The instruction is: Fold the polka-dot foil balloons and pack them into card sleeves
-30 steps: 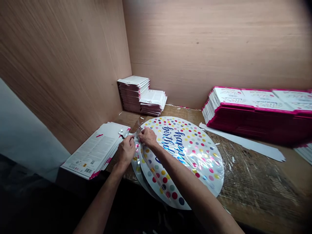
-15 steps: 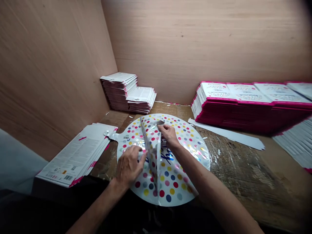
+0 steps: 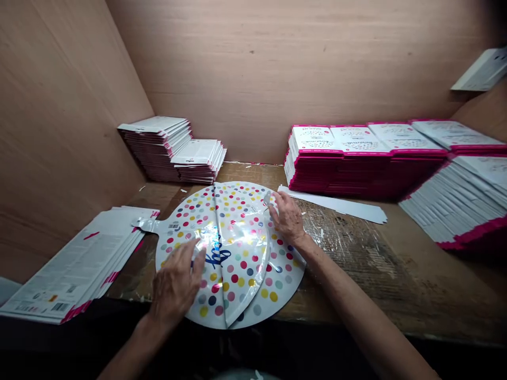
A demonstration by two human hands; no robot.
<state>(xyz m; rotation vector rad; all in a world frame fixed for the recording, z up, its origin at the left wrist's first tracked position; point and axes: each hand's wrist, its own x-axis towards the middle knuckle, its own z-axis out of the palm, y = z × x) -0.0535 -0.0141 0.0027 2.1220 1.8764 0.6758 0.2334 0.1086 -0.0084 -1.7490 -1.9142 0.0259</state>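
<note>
Flat before me lies a round white foil balloon [image 3: 245, 264] with coloured dots, blue lettering and a silver tail at its left. A folded layer lies on its right part, its curved edge short of the outer rim. My right hand [image 3: 289, 217] has its fingers curled at a small silver tab near the top of that layer and seems to grip it; the fingertips are partly hidden. My left hand [image 3: 178, 279] is over the balloon's lower left with its fingers spread, holding nothing. Whether it touches the foil I cannot tell.
Printed white cards lie in a stack [image 3: 79, 253] at the left; more card stacks [image 3: 174, 148] stand in the back left corner. Pink-edged packs [image 3: 356, 158] line the back right. A white strip [image 3: 340, 207] lies before them on the tape-covered tabletop [image 3: 356, 274]. Wooden panels enclose the back and left.
The fold that stood raised in the balloon's middle now lies flat toward the right, moved with my right hand. My left hand has opened wider. The view has turned right.
</note>
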